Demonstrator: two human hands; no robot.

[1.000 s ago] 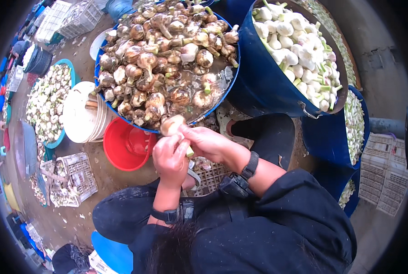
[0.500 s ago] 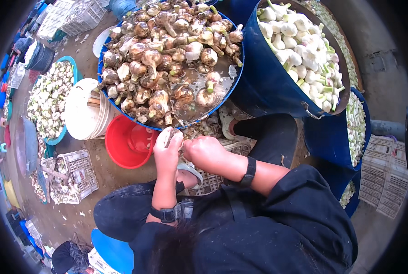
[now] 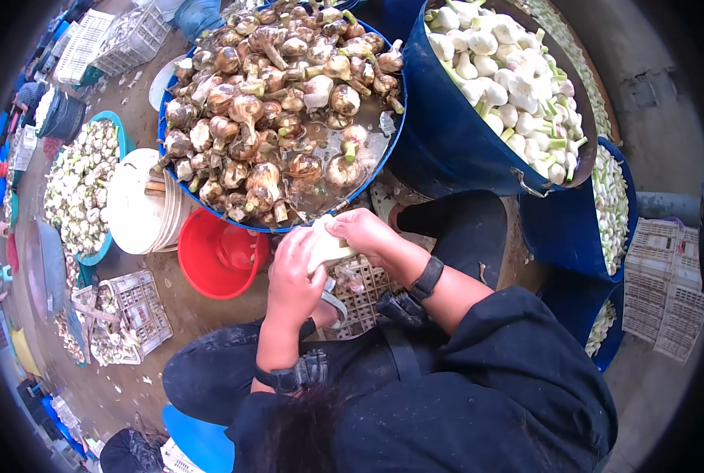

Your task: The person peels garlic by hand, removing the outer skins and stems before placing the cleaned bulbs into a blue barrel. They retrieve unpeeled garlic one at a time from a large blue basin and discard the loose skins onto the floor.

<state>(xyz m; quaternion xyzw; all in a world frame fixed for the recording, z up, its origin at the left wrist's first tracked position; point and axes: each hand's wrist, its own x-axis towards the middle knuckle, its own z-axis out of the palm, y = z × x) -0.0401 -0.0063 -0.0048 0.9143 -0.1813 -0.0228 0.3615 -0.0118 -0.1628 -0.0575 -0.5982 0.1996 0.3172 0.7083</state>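
Note:
A pale garlic bulb with its stem is between my two hands, just in front of the large blue-rimmed tub. My left hand wraps its fingers round the bulb from the left. From the right, my right hand is closed on it too, thumb and fingers pinching the upper part. The bulb is partly hidden by my fingers. Brown, unpeeled garlic bulbs are heaped in the wet tub beyond my hands, with murky water showing at its near right.
A red bucket stands left of my hands, beside a stack of white buckets. At the right, a tall blue barrel holds peeled white garlic. A plastic crate lies under my hands, with another crate at the left.
My hands have come together, the left turning over and lower. A pale bulb now shows between them, where a brownish piece was visible in the left hand. The whole view has shifted slightly.

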